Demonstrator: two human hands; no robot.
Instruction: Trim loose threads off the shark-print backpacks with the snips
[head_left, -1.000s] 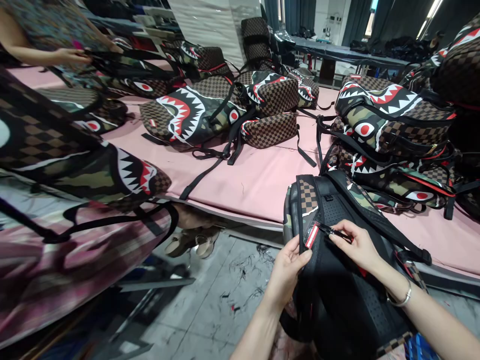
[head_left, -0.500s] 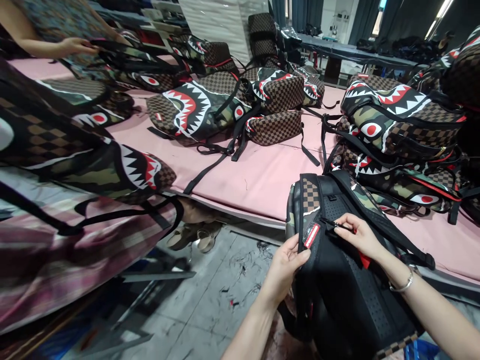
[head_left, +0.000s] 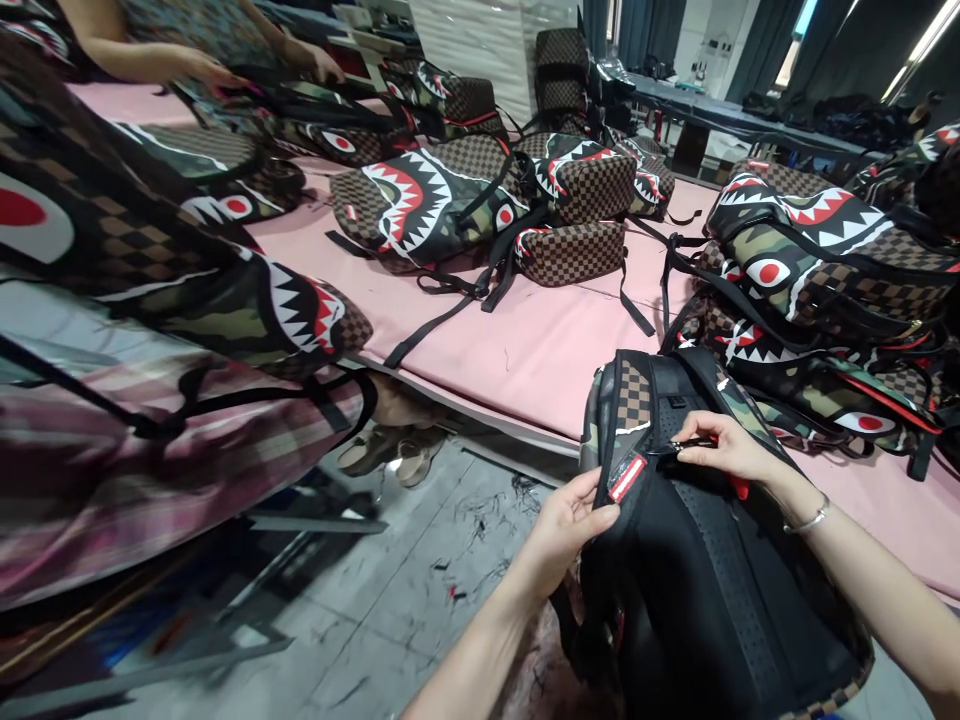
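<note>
A black backpack (head_left: pixel 675 600) with checkered and camouflage panels leans against the table edge in front of me, its padded back towards me. My left hand (head_left: pixel 574 520) pinches its side edge, thumb beside a small red label (head_left: pixel 628 480). In my right hand (head_left: pixel 724 455) is a pair of small scissors (head_left: pixel 667 449) with dark blades; a bit of red handle shows below the palm. The blade tips point left, close to the strap near the label. Whether they touch the fabric I cannot tell.
A pink-topped table (head_left: pixel 480 345) bears several shark-mouth backpacks (head_left: pixel 427 205), with a stack of backpacks (head_left: pixel 832 250) at right. A co-worker's hand (head_left: pixel 202 75) handles another bag at far left. Plaid cloth (head_left: pixel 187 460) hangs at left; sandals (head_left: pixel 409 455) and thread scraps lie on the floor.
My view has swung slightly left, so the table's contents sit further right. The scissors have turned flatter, their tips still near the strap. My left hand keeps its pinch.
</note>
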